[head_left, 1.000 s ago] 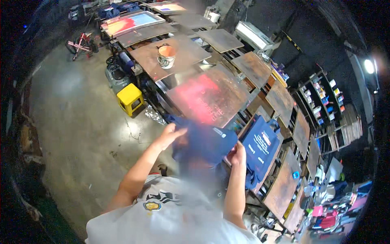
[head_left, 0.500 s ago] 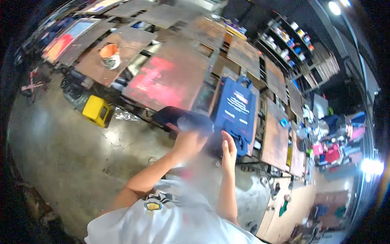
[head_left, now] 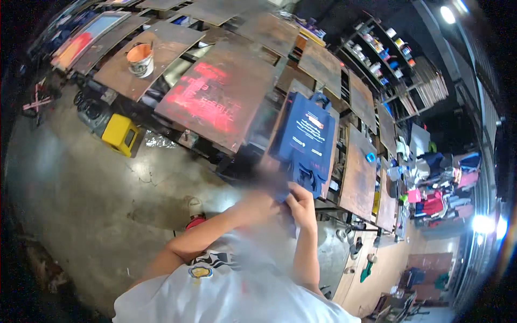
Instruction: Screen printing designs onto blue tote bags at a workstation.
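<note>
Close in front of my body, my right hand (head_left: 303, 209) is closed, thumb and fingers pinching the edge of a dark navy cloth bag (head_left: 276, 185). The cloth is blurred and mostly lost between my hands. My left hand (head_left: 258, 208) lies beside it at the same cloth, its fingers too smeared to make out. Just beyond, a stack of navy cloth bags (head_left: 306, 132) with light printing and handles lies flat on a board of the work table. The handles of the top one hang toward my right hand.
Left of the stack is a wooden board (head_left: 207, 99) stained pinkish red. A white bucket with an orange inside (head_left: 141, 60) stands on another board. A yellow plastic box (head_left: 119, 134) is on the floor at left. Shelves of containers (head_left: 379, 51) stand at the far right.
The dark cloth has come from the left, over the table edge, in toward my body. My right hand has closed on it; before, its fingers were stretched out and apart.
</note>
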A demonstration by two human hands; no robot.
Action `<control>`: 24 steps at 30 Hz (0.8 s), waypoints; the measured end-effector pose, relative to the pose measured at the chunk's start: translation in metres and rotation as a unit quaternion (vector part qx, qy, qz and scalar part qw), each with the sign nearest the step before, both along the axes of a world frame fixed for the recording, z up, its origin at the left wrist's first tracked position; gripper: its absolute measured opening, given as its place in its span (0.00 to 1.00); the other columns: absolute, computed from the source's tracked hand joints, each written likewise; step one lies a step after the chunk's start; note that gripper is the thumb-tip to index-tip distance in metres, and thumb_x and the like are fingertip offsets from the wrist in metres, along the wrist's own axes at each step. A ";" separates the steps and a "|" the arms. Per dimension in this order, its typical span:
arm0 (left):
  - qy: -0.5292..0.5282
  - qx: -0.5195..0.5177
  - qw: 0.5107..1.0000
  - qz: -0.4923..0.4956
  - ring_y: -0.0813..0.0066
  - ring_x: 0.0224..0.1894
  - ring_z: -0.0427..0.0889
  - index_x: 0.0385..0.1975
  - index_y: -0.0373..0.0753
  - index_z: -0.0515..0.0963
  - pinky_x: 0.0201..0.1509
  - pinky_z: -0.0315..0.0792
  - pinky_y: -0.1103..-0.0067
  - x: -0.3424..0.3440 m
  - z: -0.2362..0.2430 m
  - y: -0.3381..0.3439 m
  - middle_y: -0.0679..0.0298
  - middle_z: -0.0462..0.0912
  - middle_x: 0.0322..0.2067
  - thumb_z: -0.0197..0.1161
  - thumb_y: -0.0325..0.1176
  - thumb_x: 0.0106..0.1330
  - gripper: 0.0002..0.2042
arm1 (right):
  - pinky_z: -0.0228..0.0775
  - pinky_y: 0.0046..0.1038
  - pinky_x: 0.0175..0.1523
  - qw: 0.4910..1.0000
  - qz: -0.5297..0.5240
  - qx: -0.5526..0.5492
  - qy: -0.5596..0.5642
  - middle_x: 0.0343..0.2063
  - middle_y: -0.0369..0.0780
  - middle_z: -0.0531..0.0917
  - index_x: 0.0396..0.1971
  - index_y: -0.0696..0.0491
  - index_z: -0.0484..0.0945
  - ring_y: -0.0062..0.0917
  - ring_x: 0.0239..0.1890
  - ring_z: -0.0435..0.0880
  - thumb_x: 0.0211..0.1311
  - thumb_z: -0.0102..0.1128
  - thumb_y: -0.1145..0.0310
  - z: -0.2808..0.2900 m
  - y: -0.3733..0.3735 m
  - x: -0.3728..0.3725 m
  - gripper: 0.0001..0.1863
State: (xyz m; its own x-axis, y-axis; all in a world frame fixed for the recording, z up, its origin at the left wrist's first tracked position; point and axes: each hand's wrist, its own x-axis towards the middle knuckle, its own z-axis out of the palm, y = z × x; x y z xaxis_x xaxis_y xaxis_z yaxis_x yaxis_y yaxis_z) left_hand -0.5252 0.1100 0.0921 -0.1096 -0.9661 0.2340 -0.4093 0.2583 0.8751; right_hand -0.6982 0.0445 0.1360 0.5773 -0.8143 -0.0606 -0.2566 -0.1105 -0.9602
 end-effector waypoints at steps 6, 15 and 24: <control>-0.029 -0.124 0.985 0.119 0.52 0.36 0.84 0.44 0.38 0.82 0.42 0.77 0.65 0.017 0.044 0.020 0.54 0.85 0.35 0.72 0.38 0.60 0.16 | 0.70 0.21 0.52 0.998 0.040 -0.033 -0.047 0.41 0.34 0.84 0.47 0.61 0.81 0.17 0.44 0.78 0.71 0.50 0.77 0.011 -0.048 0.012 0.11; -0.091 -0.028 0.957 0.273 0.50 0.41 0.81 0.46 0.31 0.81 0.52 0.75 0.65 0.035 0.068 0.045 0.51 0.84 0.40 0.72 0.36 0.61 0.18 | 0.71 0.23 0.52 0.956 0.157 0.059 -0.242 0.41 0.34 0.84 0.44 0.60 0.81 0.17 0.43 0.80 0.68 0.62 0.63 0.030 -0.096 0.028 0.15; 0.028 0.000 0.862 0.506 0.75 0.25 0.76 0.36 0.29 0.81 0.32 0.72 0.74 -0.041 0.055 0.004 0.57 0.82 0.23 0.69 0.31 0.66 0.10 | 0.68 0.37 0.63 0.938 -0.096 -0.304 -0.132 0.53 0.50 0.78 0.59 0.59 0.72 0.41 0.55 0.77 0.57 0.70 0.71 0.052 -0.062 0.015 0.29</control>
